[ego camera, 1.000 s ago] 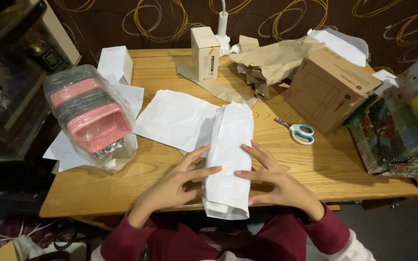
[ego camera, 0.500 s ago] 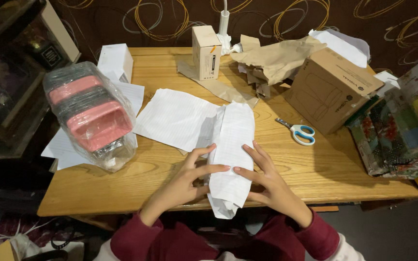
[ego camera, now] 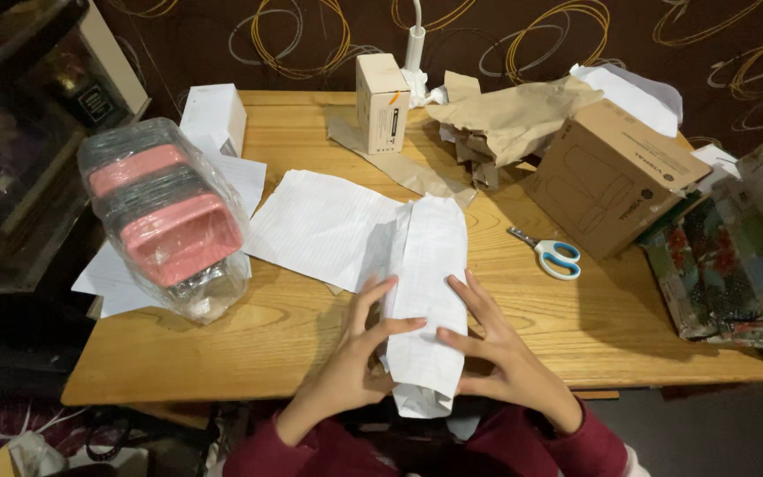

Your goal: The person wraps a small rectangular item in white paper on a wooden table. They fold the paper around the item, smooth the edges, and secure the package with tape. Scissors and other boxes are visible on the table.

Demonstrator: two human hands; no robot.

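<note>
Hands wrapping a long bundle in lined white paper

Head view: the left hand (ego camera: 355, 358) and right hand (ego camera: 501, 353) are pressing, fingers spread, on the paper-wrapped bundle (ego camera: 426, 291) at 6 o'clock on the wooden table (ego camera: 567, 318); wrapping seems mostly done, the near end still loose. One pair of scissors (ego camera: 549, 254) is lying at 3 o'clock, one brown carton (ego camera: 611, 177) at 2, one pack of pink trays (ego camera: 165, 216) at 9.

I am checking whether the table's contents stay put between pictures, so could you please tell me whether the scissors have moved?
No. The scissors lie at the same spot beside the brown cardboard box; their slight shift in the picture matches the box's, so the camera moved.
</note>
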